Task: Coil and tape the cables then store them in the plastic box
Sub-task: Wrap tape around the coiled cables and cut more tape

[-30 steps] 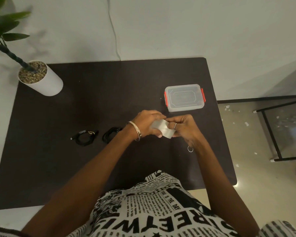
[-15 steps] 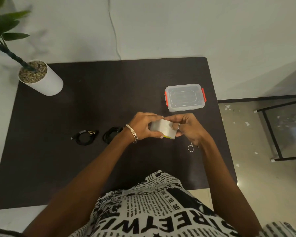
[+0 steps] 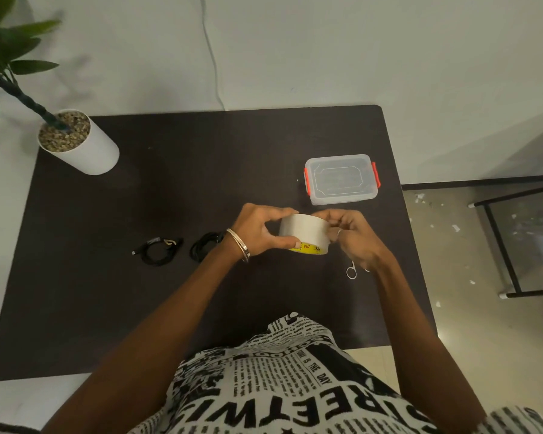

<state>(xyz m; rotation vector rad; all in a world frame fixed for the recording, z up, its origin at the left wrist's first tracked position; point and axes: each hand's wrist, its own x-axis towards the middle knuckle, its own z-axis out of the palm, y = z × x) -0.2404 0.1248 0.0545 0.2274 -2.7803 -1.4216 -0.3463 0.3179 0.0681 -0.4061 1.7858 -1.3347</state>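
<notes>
A white tape roll with a yellow inner core is held above the dark table. My left hand grips its left side, thumb underneath. My right hand pinches at the roll's right edge. Two coiled black cables lie on the table to the left: one in the open, the other partly hidden behind my left wrist. The clear plastic box with orange latches stands lid-on just beyond my hands.
A white pot with a green plant stands at the table's far left corner. Small scissors lie under my right wrist, only a handle loop showing. A black metal frame stands on the floor to the right.
Both hands have turned the tape roll, so its broad white side and yellow core now face me. The hands lifted slightly toward the box.
</notes>
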